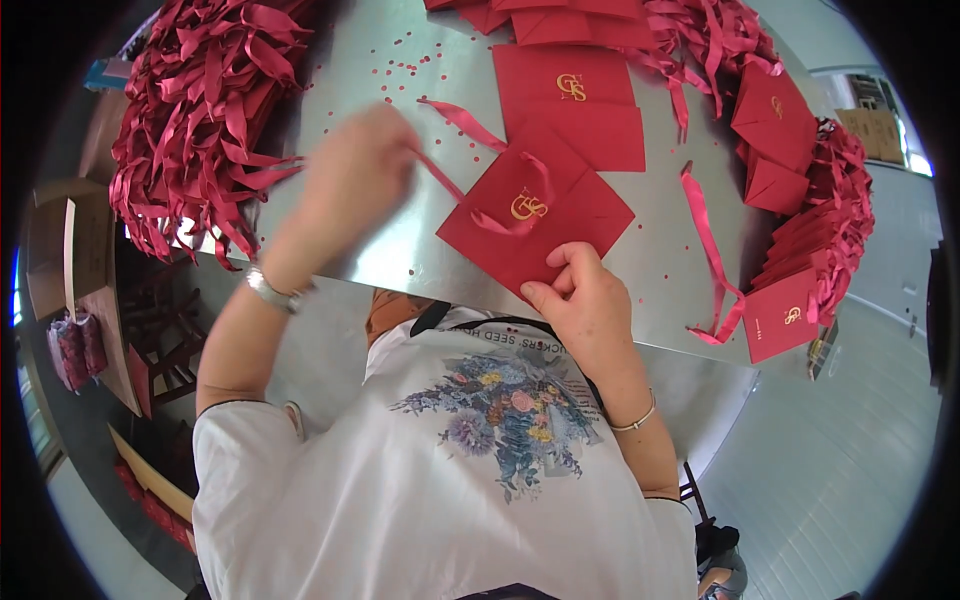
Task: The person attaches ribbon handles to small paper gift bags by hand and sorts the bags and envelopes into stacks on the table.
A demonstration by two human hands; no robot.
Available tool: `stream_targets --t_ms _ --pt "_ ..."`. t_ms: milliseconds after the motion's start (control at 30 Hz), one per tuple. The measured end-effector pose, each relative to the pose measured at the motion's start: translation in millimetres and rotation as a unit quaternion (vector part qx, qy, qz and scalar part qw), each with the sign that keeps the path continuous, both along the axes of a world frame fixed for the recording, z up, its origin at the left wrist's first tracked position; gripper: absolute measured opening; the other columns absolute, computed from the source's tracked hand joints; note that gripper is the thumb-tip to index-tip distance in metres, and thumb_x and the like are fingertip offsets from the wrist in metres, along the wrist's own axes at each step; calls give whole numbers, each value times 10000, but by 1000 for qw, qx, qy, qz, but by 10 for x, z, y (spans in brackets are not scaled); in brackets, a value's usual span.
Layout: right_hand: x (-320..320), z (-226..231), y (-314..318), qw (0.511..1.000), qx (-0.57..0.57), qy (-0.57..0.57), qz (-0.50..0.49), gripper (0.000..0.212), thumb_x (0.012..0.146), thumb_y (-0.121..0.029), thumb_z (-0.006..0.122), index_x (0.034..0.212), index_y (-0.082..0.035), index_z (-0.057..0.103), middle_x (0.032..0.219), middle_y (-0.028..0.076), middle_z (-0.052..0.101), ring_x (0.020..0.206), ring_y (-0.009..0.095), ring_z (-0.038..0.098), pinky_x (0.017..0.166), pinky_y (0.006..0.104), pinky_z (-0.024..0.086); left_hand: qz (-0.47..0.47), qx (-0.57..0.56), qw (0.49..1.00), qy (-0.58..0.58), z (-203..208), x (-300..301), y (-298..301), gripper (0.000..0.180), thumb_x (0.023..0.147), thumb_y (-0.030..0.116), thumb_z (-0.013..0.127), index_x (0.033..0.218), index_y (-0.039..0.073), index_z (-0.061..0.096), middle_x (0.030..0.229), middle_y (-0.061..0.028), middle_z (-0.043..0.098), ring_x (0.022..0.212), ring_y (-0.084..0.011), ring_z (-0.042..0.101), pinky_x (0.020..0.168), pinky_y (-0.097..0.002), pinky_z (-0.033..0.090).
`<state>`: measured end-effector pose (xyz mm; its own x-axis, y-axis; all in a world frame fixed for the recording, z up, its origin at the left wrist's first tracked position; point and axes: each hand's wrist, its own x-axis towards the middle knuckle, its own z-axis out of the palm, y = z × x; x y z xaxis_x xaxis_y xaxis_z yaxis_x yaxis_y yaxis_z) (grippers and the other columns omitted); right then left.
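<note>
In front of me a small red paper bag [590, 215] with a gold emblem lies turned at an angle on the metal table. My right hand [588, 300] pinches its near edge between thumb and fingers. A red ribbon [437, 172] runs from the bag's front to my left hand [365, 165], which is smeared by motion but appears closed on the ribbon's end. Part of the ribbon loops across the emblem. Beyond the bag, a loose length of ribbon [465, 122] reaches left. Another flat red bag [570, 95] lies partly under the one I hold.
A big heap of red bags with ribbons [215, 120] covers the table's left end. More ribboned bags [785, 310] line the right side, with a loose ribbon [700, 215] beside them. Small red paper dots [405, 68] are scattered over the metal tabletop [370, 240].
</note>
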<state>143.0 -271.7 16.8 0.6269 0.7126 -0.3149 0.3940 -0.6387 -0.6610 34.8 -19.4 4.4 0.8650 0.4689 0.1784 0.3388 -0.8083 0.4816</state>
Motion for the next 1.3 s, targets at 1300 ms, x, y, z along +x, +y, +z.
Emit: stream_targets --t_ms 1300 --pt "107 43 -125 986 98 132 18 229 813 -179 738 956 -42 622 702 83 652 636 177 621 603 308 479 -48 188 964 -184 -60 131 209 329 769 0 636 1090 69 662 1070 -125 653 978 -330 602 854 -429 466"
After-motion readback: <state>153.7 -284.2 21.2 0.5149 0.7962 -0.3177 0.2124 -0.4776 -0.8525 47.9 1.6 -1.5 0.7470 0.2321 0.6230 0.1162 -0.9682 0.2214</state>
